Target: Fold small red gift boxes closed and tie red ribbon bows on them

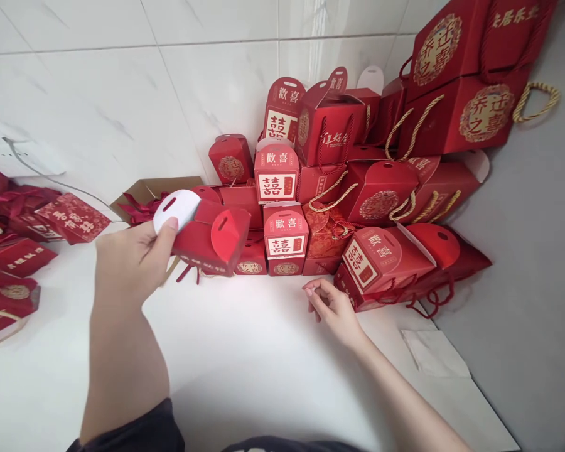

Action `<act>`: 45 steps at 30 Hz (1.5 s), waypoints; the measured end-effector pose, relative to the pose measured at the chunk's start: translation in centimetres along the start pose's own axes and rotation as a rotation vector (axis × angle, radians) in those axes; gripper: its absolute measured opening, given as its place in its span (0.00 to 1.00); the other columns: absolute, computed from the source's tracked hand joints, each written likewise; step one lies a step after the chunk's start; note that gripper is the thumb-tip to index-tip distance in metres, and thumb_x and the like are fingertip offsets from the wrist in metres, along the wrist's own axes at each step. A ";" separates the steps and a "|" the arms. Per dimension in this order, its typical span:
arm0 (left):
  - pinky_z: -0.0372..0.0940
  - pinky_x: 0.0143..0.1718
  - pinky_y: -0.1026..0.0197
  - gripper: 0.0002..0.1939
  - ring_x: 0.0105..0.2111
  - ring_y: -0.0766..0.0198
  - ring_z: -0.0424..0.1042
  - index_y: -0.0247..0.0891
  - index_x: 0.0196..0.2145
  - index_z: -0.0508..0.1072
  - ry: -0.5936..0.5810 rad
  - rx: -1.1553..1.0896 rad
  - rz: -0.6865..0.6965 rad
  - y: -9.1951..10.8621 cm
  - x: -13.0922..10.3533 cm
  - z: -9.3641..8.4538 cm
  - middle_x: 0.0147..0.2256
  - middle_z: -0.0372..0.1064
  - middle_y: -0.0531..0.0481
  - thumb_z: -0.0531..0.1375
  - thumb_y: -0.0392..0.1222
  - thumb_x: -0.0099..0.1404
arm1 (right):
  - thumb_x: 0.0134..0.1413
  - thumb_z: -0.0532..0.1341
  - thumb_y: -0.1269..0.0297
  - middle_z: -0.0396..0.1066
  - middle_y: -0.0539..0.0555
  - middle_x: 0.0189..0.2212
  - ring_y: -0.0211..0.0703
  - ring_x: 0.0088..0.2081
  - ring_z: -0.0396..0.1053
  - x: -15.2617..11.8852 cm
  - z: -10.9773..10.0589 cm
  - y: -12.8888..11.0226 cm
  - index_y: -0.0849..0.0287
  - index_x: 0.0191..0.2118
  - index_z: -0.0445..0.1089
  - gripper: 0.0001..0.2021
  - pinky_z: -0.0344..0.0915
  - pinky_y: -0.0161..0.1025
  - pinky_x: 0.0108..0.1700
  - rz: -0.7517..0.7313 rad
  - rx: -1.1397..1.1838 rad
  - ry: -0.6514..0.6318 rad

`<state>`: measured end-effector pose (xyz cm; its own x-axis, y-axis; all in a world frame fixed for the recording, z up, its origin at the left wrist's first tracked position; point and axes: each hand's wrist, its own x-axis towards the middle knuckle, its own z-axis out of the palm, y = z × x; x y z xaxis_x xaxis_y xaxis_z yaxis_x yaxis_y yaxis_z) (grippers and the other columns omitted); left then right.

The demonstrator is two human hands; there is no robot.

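A dark sleeve (141, 433) sits closest to the lens, at the base of the left forearm. The left hand (132, 260) is raised over the white table (245, 364), its fingers closed on the white inner flap (176, 207) of an open-topped red gift box (211, 238), thumb pressed on the flap. That box hangs just in front of the heap of red wedding gift boxes (358, 176) stacked against the tiled wall (122, 81). The right hand (332, 307) rests low on the table near the heap's right front edge, fingers loosely curled and holding nothing, just beside a toppled red box with a white label (376, 257). Left of the heap lie flat red packets (73, 216). A white folded paper (435, 355) lies right of the right hand.
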<state>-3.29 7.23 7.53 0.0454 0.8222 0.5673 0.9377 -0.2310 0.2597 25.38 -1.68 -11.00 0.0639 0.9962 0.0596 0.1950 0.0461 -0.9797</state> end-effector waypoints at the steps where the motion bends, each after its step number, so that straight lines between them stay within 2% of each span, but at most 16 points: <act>1: 0.48 0.25 0.63 0.23 0.19 0.69 0.52 0.36 0.17 0.59 -0.038 -0.036 0.020 0.0 -0.6 -0.4 0.14 0.47 0.56 0.53 0.51 0.67 | 0.63 0.54 0.49 0.66 0.48 0.23 0.37 0.20 0.63 -0.2 0.0 -0.2 0.56 0.42 0.65 0.15 0.61 0.35 0.25 -0.012 -0.007 -0.002; 4: 0.51 0.23 0.63 0.21 0.19 0.68 0.57 0.37 0.22 0.68 -0.324 -0.176 0.164 0.5 -2.1 1.2 0.17 0.59 0.55 0.53 0.53 0.67 | 0.64 0.54 0.51 0.71 0.54 0.34 0.42 0.32 0.70 -0.7 0.0 -1.0 0.55 0.49 0.63 0.15 0.67 0.37 0.33 -0.132 -0.018 -0.018; 5: 0.53 0.24 0.63 0.21 0.21 0.66 0.61 0.38 0.24 0.71 -0.425 -0.214 0.222 0.9 -2.6 2.4 0.19 0.64 0.54 0.52 0.53 0.68 | 0.64 0.54 0.51 0.71 0.57 0.41 0.45 0.40 0.72 -0.9 0.1 -1.2 0.54 0.52 0.62 0.17 0.69 0.39 0.38 -0.206 -0.016 -0.029; 7: 0.58 0.28 0.62 0.20 0.24 0.64 0.67 0.38 0.30 0.75 -0.533 -0.292 0.293 1.9 -3.8 5.6 0.24 0.71 0.52 0.51 0.52 0.69 | 0.62 0.57 0.51 0.65 0.61 0.54 0.51 0.55 0.66 -1.2 0.4 -1.5 0.53 0.59 0.58 0.23 0.67 0.47 0.51 -0.358 -0.033 -0.052; 9: 0.63 0.34 0.61 0.19 0.31 0.61 0.72 0.40 0.40 0.77 -0.524 -0.474 0.275 2.9 -5.2 8.8 0.31 0.76 0.50 0.49 0.51 0.71 | 0.58 0.61 0.52 0.58 0.62 0.61 0.55 0.62 0.58 -1.3 0.8 -1.5 0.52 0.59 0.59 0.26 0.61 0.53 0.60 -0.434 -0.102 -0.049; 11: 0.65 0.45 0.59 0.19 0.42 0.57 0.74 0.40 0.47 0.74 -0.486 -0.644 0.223 3.7 -6.8 11.4 0.42 0.77 0.46 0.47 0.49 0.72 | 0.57 0.64 0.55 0.54 0.62 0.64 0.56 0.64 0.56 -1.1 1.1 -1.2 0.53 0.53 0.65 0.20 0.57 0.55 0.63 -0.436 -0.189 -0.012; 13: 0.64 0.53 0.56 0.18 0.50 0.56 0.71 0.39 0.50 0.71 -0.453 -0.800 0.186 3.9 -8.2 13.4 0.49 0.73 0.44 0.49 0.49 0.71 | 0.58 0.63 0.58 0.53 0.62 0.64 0.56 0.64 0.56 -0.8 1.2 -0.6 0.54 0.46 0.70 0.12 0.57 0.55 0.63 -0.444 -0.261 0.014; 16: 0.58 0.61 0.50 0.24 0.58 0.53 0.64 0.37 0.57 0.61 -0.384 -0.994 0.214 3.7 -9.9 15.2 0.56 0.65 0.38 0.54 0.48 0.67 | 0.57 0.64 0.61 0.49 0.60 0.67 0.60 0.67 0.48 -0.4 0.6 -0.1 0.55 0.43 0.74 0.10 0.54 0.59 0.64 -0.564 -0.421 -0.016; 20: 0.57 0.62 0.44 0.31 0.60 0.50 0.61 0.37 0.61 0.52 -0.357 -1.083 0.299 3.5 -11.5 16.0 0.59 0.59 0.34 0.52 0.52 0.64 | 0.56 0.64 0.59 0.40 0.54 0.70 0.63 0.70 0.38 -0.9 -0.5 -0.9 0.48 0.48 0.75 0.13 0.48 0.64 0.65 -0.730 -0.678 -0.093; 22: 0.58 0.61 0.43 0.32 0.59 0.49 0.61 0.38 0.61 0.51 -0.356 -1.051 0.331 3.6 -12.1 16.0 0.58 0.59 0.34 0.51 0.54 0.63 | 0.58 0.63 0.60 0.42 0.54 0.70 0.62 0.70 0.39 -1.3 -0.6 -1.5 0.45 0.52 0.72 0.16 0.48 0.65 0.65 -0.780 -0.799 -0.132; 25: 0.58 0.61 0.43 0.31 0.58 0.48 0.62 0.39 0.60 0.52 -0.322 -1.002 0.369 3.8 -13.0 15.9 0.56 0.60 0.35 0.50 0.55 0.63 | 0.59 0.61 0.61 0.50 0.59 0.67 0.60 0.69 0.42 -1.7 -0.5 -1.8 0.50 0.50 0.72 0.14 0.50 0.63 0.65 -0.843 -0.885 -0.163; 29: 0.58 0.60 0.43 0.29 0.57 0.49 0.63 0.40 0.61 0.52 -0.254 -1.092 0.380 3.7 -13.4 16.6 0.57 0.59 0.37 0.51 0.48 0.64 | 0.59 0.61 0.59 0.56 0.61 0.64 0.57 0.67 0.50 -1.8 0.0 -1.5 0.56 0.41 0.72 0.08 0.53 0.60 0.65 -0.893 -0.814 -0.153; 34: 0.58 0.59 0.41 0.32 0.56 0.46 0.63 0.38 0.62 0.54 -0.206 -1.244 0.411 3.1 -13.2 18.0 0.57 0.59 0.37 0.55 0.44 0.62 | 0.57 0.63 0.62 0.59 0.62 0.61 0.58 0.64 0.55 -1.9 0.3 -1.3 0.57 0.41 0.71 0.08 0.56 0.60 0.63 -0.916 -0.706 -0.108; 38: 0.56 0.59 0.40 0.32 0.56 0.47 0.61 0.37 0.62 0.55 -0.177 -1.255 0.426 3.0 -13.4 18.2 0.57 0.59 0.37 0.55 0.43 0.62 | 0.55 0.63 0.65 0.61 0.62 0.60 0.58 0.62 0.58 -2.1 0.4 -1.3 0.57 0.39 0.71 0.06 0.58 0.59 0.62 -0.958 -0.623 -0.071; 42: 0.56 0.58 0.40 0.29 0.56 0.47 0.60 0.37 0.60 0.58 -0.108 -1.193 0.493 3.2 -13.5 17.9 0.55 0.59 0.36 0.55 0.43 0.63 | 0.53 0.64 0.68 0.62 0.64 0.58 0.57 0.59 0.62 -2.1 0.6 -1.0 0.57 0.47 0.69 0.14 0.65 0.54 0.56 -0.972 -0.538 0.049; 45: 0.56 0.57 0.40 0.22 0.56 0.47 0.61 0.38 0.57 0.61 -0.103 -1.173 0.452 3.1 -13.2 18.0 0.55 0.60 0.36 0.53 0.45 0.66 | 0.55 0.64 0.71 0.70 0.62 0.51 0.51 0.52 0.70 -1.8 0.7 -0.5 0.57 0.55 0.64 0.22 0.65 0.54 0.57 -0.885 -0.527 0.103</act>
<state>5.17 4.98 -13.22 0.3578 0.5736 0.7369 -0.0351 -0.7803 0.6244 24.46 -3.43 -10.77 -0.2326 0.6094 0.7579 0.6150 0.6959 -0.3708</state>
